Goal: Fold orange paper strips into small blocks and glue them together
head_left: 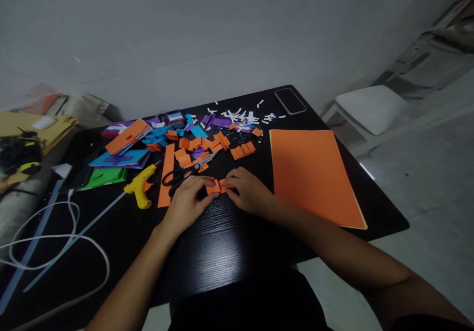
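Observation:
A small folded orange paper piece (218, 187) lies low over the black table, held at both ends. My left hand (187, 200) pinches its left end between thumb and fingers. At the right end, my right hand (246, 191) grips the paper with thumb and fingertips. Black-handled scissors (200, 165) lie just beyond my left hand, their handles partly behind it. Several folded orange pieces (242, 150) rest past my hands. To the left are a long orange strip (168, 173) and a yellow glue gun (140, 187).
A large orange sheet stack (311, 173) lies right on the black table (207, 262), a phone (290, 101) at the back corner. White scraps (248, 118), blue and purple pieces fill the back. Folded stacks (122, 158) and a white cable (105, 257) are left; a white stool (370, 106) stands right.

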`<state>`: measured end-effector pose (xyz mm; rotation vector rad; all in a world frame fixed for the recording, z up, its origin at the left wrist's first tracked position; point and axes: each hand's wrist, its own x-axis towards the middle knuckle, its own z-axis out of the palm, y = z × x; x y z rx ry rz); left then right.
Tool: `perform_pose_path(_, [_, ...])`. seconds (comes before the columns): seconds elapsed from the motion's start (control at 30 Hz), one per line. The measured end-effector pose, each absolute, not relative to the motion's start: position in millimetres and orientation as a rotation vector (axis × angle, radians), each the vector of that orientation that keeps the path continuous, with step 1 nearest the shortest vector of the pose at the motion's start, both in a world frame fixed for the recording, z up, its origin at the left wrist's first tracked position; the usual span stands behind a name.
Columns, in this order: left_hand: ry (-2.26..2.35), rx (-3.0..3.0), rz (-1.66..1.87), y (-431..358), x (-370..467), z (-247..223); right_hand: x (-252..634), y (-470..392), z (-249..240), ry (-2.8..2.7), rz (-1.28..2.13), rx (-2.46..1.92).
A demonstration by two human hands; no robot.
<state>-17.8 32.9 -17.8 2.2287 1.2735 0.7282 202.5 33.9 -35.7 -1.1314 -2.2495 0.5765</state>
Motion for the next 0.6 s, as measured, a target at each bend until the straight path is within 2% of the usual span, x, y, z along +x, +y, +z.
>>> perform_pose_path(0.6, [1.238, 2.277, 0.675, 34.0, -16.7, -18.2, 202.6, 33.2, -34.9, -2.271, 0.564, -1.132])
